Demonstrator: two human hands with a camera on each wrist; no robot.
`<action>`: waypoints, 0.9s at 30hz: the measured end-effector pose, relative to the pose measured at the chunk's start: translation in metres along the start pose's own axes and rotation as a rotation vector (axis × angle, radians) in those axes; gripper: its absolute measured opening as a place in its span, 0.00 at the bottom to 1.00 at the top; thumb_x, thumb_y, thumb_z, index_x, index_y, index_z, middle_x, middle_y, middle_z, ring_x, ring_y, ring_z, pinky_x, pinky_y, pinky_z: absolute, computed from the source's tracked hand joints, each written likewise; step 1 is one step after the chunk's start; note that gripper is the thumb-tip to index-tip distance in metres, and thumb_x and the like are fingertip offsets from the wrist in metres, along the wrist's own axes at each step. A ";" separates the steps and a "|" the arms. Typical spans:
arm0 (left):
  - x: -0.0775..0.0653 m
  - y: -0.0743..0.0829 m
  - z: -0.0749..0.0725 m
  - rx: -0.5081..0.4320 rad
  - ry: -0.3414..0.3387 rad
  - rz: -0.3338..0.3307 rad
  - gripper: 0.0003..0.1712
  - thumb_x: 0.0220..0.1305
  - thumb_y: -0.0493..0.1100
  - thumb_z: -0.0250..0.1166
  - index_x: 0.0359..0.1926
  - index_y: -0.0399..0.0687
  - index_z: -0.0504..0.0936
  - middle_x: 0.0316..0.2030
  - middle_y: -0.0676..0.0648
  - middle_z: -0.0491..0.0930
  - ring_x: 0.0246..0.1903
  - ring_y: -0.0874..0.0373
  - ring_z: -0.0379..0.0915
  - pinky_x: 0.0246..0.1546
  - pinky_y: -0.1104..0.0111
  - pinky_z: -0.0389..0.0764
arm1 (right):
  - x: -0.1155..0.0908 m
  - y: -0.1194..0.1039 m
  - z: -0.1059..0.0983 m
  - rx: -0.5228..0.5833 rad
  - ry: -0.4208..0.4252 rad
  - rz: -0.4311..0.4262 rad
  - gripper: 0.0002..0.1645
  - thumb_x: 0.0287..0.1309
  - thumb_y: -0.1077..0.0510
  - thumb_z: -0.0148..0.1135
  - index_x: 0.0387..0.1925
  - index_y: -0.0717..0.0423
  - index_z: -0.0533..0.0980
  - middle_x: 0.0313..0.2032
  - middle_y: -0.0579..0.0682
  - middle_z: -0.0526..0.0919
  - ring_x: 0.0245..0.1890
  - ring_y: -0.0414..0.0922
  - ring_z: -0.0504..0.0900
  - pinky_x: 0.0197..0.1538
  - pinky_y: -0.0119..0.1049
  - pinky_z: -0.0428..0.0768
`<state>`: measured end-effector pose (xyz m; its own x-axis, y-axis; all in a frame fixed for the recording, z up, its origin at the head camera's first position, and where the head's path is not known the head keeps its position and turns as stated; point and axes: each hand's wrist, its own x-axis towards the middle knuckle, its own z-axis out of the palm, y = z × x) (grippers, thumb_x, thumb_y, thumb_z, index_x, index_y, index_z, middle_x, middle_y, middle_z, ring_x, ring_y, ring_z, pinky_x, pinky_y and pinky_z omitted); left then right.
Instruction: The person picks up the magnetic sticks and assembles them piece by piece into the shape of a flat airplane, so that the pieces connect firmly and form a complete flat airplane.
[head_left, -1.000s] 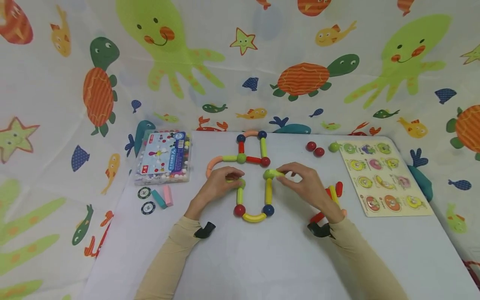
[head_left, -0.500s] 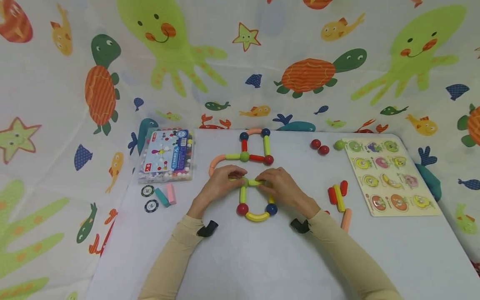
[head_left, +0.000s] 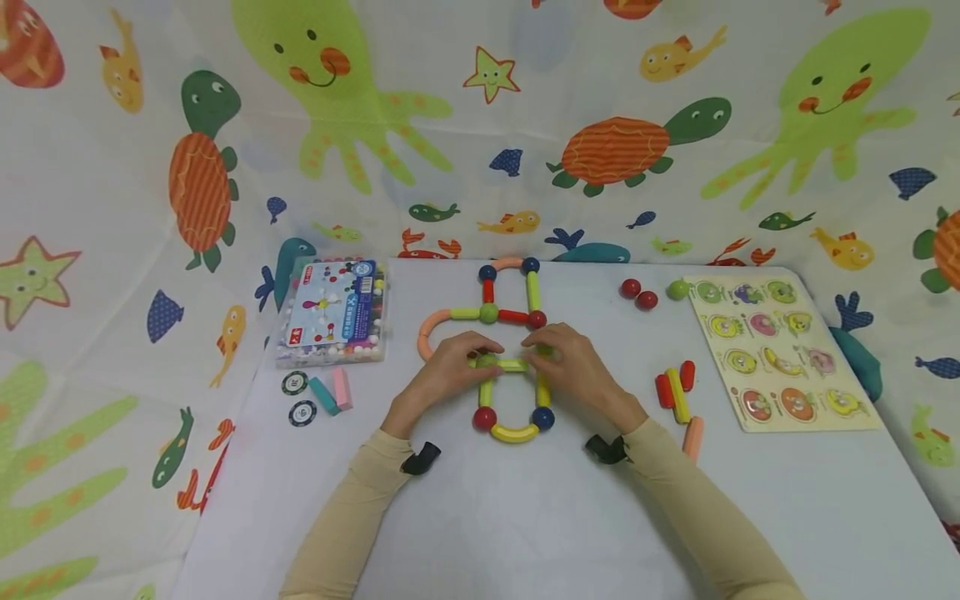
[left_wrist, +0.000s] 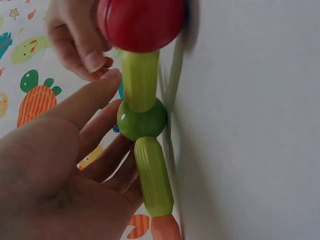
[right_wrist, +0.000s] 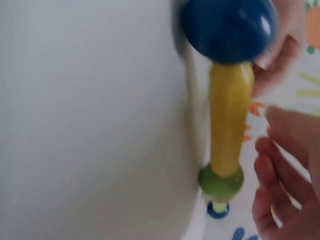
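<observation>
Magnetic rods and balls form a joined figure on the white table. My left hand (head_left: pixel 448 371) is at a green ball (left_wrist: pixel 142 120), its fingers behind the ball and its thumb apart from it. A short green rod (head_left: pixel 513 366) runs from this ball toward my right hand (head_left: pixel 573 367). In the right wrist view, the right fingers are loosely bent beside another green ball (right_wrist: pixel 221 181), with a gap between. A yellow rod (right_wrist: pixel 230 120) links that ball to a blue ball (head_left: pixel 543 417). A curved yellow rod (head_left: pixel 515 434) joins the blue ball to a red ball (head_left: pixel 485 418).
Behind the hands lies an upper loop with a red ball (head_left: pixel 537 319). Loose rods (head_left: pixel 678 395) and a fruit puzzle board (head_left: pixel 783 354) are at right, near two red balls (head_left: pixel 647 300) and a green ball (head_left: pixel 678 289). A clear box (head_left: pixel 330 312) stands at left.
The right hand has moved left, bringing the green rod and ball into line between the left green ball and the yellow rod. Its fingers have since come off the pieces.
</observation>
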<state>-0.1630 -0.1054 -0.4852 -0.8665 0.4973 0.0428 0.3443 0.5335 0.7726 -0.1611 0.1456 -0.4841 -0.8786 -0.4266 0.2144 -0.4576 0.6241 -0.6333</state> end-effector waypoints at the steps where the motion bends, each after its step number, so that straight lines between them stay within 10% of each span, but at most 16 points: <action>1: 0.001 0.001 0.002 0.011 -0.004 0.003 0.20 0.64 0.46 0.73 0.55 0.46 0.85 0.50 0.48 0.84 0.50 0.55 0.78 0.57 0.60 0.80 | 0.000 0.001 -0.004 0.018 0.034 0.033 0.14 0.64 0.55 0.70 0.50 0.53 0.84 0.47 0.47 0.86 0.51 0.47 0.80 0.57 0.48 0.81; 10: 0.004 0.006 0.012 0.105 -0.019 -0.023 0.17 0.64 0.45 0.72 0.52 0.47 0.86 0.48 0.49 0.82 0.49 0.56 0.77 0.57 0.63 0.78 | 0.001 0.013 -0.012 0.081 0.041 0.320 0.18 0.70 0.51 0.63 0.56 0.55 0.81 0.51 0.53 0.86 0.49 0.51 0.84 0.54 0.48 0.83; 27: 0.005 0.006 0.015 0.133 -0.001 -0.027 0.14 0.65 0.44 0.72 0.50 0.47 0.86 0.45 0.50 0.82 0.47 0.57 0.76 0.55 0.63 0.79 | -0.011 0.007 -0.004 0.136 -0.069 0.335 0.21 0.66 0.50 0.68 0.57 0.53 0.81 0.52 0.52 0.86 0.49 0.50 0.84 0.54 0.46 0.84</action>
<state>-0.1603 -0.0895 -0.4896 -0.8759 0.4820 0.0228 0.3657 0.6323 0.6829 -0.1548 0.1573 -0.4878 -0.9634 -0.2590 -0.0693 -0.1194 0.6460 -0.7539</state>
